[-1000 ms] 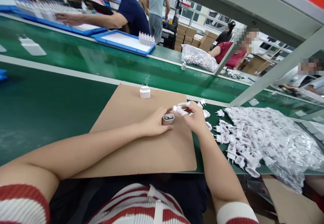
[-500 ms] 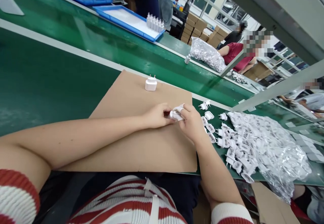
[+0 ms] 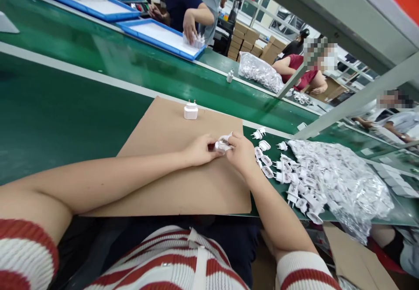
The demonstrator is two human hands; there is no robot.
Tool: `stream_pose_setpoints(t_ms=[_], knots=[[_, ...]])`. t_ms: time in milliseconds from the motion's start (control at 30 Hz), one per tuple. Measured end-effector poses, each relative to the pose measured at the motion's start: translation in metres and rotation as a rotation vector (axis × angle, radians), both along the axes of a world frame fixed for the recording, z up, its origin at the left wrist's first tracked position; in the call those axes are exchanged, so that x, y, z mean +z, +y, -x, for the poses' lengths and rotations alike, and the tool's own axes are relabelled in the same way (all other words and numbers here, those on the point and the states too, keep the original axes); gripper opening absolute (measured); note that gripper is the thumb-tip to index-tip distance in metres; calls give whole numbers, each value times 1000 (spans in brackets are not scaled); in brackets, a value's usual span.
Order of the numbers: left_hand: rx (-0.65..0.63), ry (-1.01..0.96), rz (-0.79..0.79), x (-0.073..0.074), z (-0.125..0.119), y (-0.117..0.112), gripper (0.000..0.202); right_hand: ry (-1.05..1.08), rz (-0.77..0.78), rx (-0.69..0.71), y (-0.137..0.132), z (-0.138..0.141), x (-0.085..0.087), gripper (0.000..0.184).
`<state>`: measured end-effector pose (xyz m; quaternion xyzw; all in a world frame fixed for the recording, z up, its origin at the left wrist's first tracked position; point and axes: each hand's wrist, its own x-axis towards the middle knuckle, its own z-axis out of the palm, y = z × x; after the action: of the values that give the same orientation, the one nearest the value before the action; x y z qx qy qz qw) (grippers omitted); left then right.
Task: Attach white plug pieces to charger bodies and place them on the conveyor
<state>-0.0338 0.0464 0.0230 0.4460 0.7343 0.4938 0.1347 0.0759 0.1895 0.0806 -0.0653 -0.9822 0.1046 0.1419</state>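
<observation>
Above the cardboard sheet [image 3: 183, 185], my left hand [image 3: 200, 150] is closed on a white plastic charger part [image 3: 221, 145]. My right hand [image 3: 241, 150] pinches the same part, or a second one against it, from the right; the fingers hide where one piece ends. A white plug charger [image 3: 190, 110] stands on the far part of the cardboard with its two pins up. Several loose white plug shells [image 3: 266, 160] lie on the green table just right of my right hand.
A clear plastic bag [image 3: 353, 181] spills many white plug shells at the right. Beyond the green conveyor strip [image 3: 131, 71] stand blue trays [image 3: 150, 28]; a co-worker's hand [image 3: 190, 28] touches white chargers in one. A slanted metal post [image 3: 353, 102] crosses the right side.
My hands stay together on the white part, which has turned slightly between the fingers. Across the strip, a co-worker's hand has come down onto the chargers in the tray. The view has shifted slightly.
</observation>
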Motion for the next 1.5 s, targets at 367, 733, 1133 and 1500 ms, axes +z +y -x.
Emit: stream_pose_setpoints(t_ms=[367, 733, 1133, 1500], knots=[[-29, 113, -85, -3, -7, -2, 48, 192, 470, 60, 10, -7, -22, 46], [29, 686, 175, -6, -7, -10, 32, 204, 334, 106, 13, -2, -23, 31], [57, 299, 120, 27, 18, 27, 16, 407, 808, -83, 31, 1, -29, 52], [494, 88, 384, 56, 132, 161, 31, 391, 586, -56, 34, -5, -30, 32]])
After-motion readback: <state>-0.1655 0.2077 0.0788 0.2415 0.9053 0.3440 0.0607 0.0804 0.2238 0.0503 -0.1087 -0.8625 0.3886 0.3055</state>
